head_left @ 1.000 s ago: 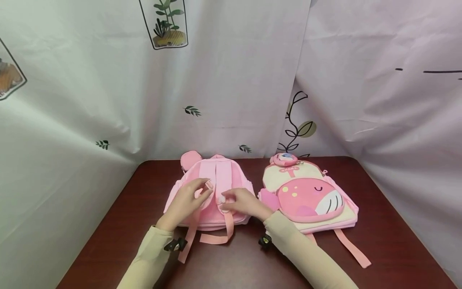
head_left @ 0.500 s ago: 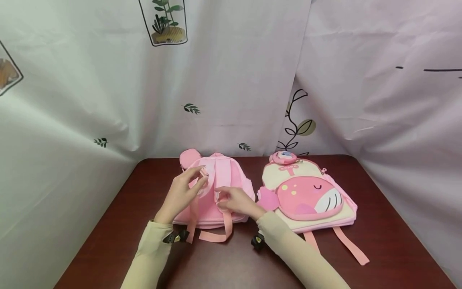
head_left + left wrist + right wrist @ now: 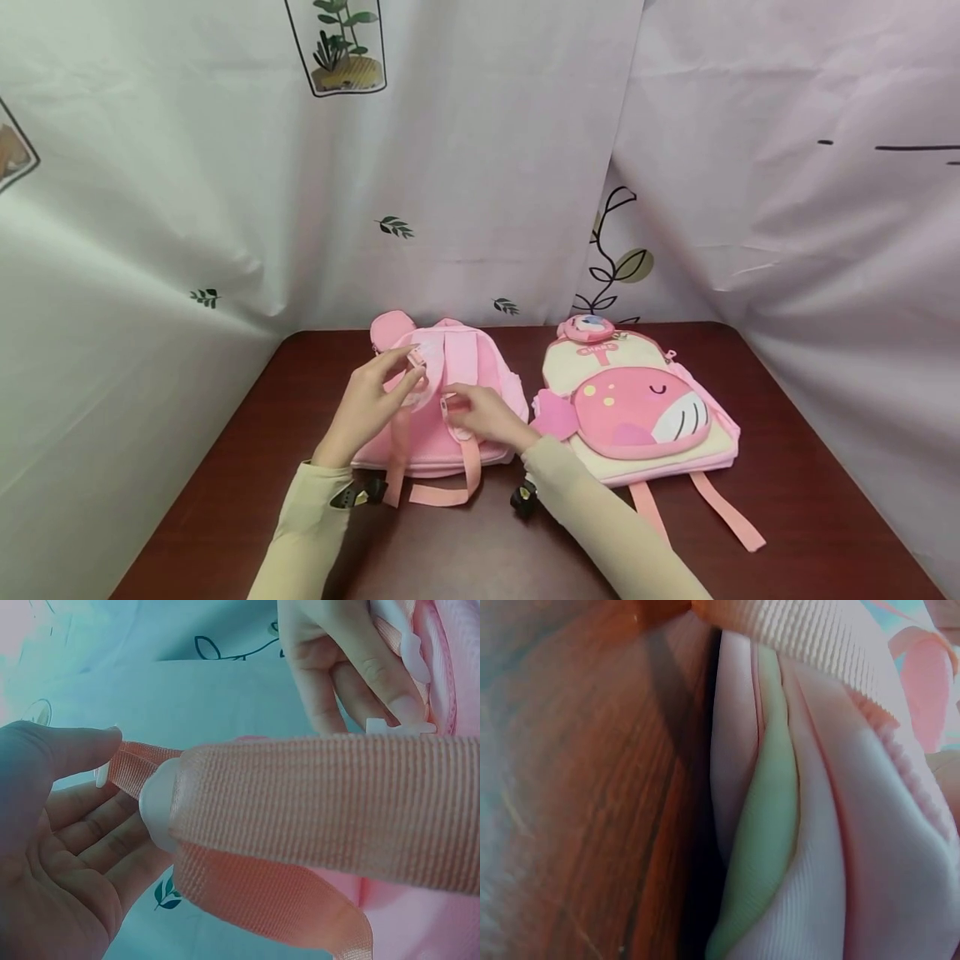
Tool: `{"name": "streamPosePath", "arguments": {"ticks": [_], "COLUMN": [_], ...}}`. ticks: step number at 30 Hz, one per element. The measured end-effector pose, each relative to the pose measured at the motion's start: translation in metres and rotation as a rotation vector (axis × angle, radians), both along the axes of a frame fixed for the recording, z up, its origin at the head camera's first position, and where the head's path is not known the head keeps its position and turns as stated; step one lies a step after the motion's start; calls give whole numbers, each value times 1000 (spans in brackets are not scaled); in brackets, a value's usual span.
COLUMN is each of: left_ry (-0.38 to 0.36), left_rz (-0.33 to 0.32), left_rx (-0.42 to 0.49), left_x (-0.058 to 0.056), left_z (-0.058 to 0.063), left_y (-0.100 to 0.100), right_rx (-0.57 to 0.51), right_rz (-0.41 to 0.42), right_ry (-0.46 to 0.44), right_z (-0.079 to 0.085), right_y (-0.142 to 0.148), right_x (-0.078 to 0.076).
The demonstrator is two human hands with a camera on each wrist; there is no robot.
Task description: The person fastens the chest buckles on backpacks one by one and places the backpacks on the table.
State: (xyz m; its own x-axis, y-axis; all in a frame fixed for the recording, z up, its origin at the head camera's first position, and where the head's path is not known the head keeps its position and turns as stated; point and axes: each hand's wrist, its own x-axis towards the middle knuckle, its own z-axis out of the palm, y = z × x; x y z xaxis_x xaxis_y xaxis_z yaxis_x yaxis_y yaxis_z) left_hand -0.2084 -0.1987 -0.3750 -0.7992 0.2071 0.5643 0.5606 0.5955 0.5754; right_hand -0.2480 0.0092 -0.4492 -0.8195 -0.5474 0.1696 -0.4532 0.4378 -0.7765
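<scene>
A pink backpack (image 3: 427, 442) lies with its shoulder straps upward. My left hand (image 3: 367, 408) pinches a small pale buckle (image 3: 416, 358) between thumb and fingers, raised above the left strap. In the left wrist view, salmon webbing (image 3: 322, 802) with a white plastic fitting (image 3: 156, 804) hangs from these fingers. On the right strap, my right hand (image 3: 491, 417) pinches another white buckle piece (image 3: 445, 406); the left wrist view shows a pronged white end (image 3: 397, 727) under that thumb. Pink and pale green fabric folds (image 3: 765, 825) fill the right wrist view, where most of the right hand is hidden.
To the right lies a second backpack (image 3: 622, 358), cream and pink with a whale pocket (image 3: 645, 412). Its loose straps (image 3: 727, 510) trail toward the front. A round pink pouch (image 3: 392, 331) sits at the first bag's top. Patterned curtains (image 3: 480, 167) stand behind the brown table (image 3: 450, 550).
My left hand has moved up and left, lifting its buckle and strap off the bag. My right hand has shifted slightly left with its buckle piece.
</scene>
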Motion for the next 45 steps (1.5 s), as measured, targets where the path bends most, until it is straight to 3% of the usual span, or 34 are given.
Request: {"name": "streamPosePath", "arguments": {"ticks": [6, 19, 26, 33, 45], "left_ry": [-11, -22, -45, -34, -53], "left_rz": [-4, -24, -25, -18, -19], "left_rx": [15, 47, 48, 20, -1], "left_x": [0, 0, 1, -2, -2], "left_z": [0, -1, -2, -3, -4], "left_y": [-2, -4, -4, -3, -2], "right_rx": [19, 7, -20, -58, -274], "right_rz": [9, 39, 20, 13, -164], "right_ry": [-27, 17, 32, 105, 5], "right_z": [0, 0, 7, 19, 35], "right_y": [-2, -1, 5, 11, 22], "right_x": [-5, -6, -2, -2, -3]}}
